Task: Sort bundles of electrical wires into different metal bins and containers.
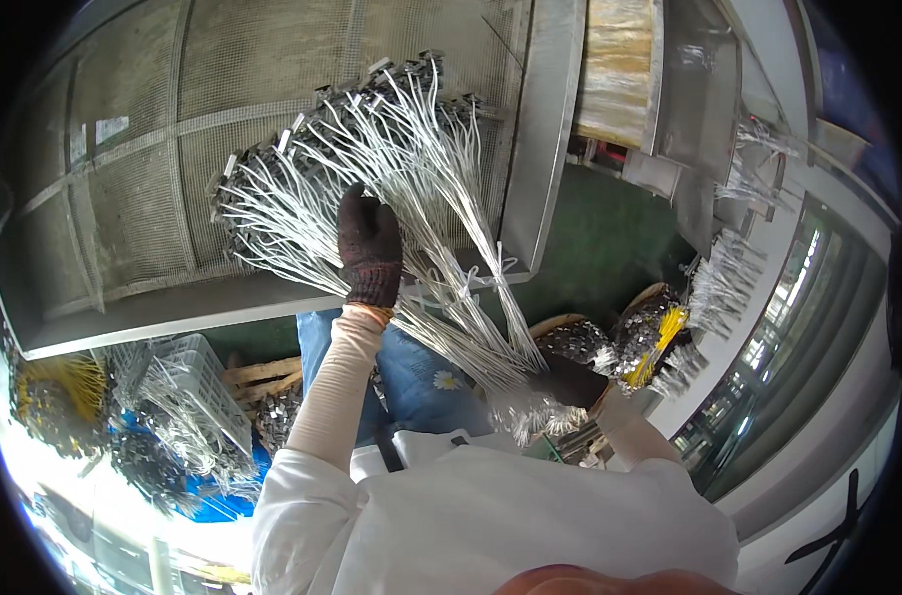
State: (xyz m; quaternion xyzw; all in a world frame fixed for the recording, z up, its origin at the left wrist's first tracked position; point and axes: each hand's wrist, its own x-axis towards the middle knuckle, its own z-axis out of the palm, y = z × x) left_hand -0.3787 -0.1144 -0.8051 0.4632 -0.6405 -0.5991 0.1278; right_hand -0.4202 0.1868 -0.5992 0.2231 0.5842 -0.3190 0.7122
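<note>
Bundles of white wires (426, 203), tied with thin white ties, fan out over a mesh-bottomed metal tray (123, 208). Dark metal pieces (371, 84) cap their far ends. My left hand (369, 243), in a dark knit glove, is closed round the leftmost bundle near the tray's front edge. Lower right, my right hand (570, 380), gloved in dark too, grips the gathered near ends of the wires. Its fingers are partly hidden and blurred. The near wire tips hang in front of my body, past the tray.
A white plastic crate (208, 382) with more wires stands at lower left, beside yellow wires (69, 382). Right of the tray are sacks of dark metal pieces (580, 342) and a yellow wire bundle (659, 342). A metal frame with a yellowish panel (617, 69) borders the tray's right side.
</note>
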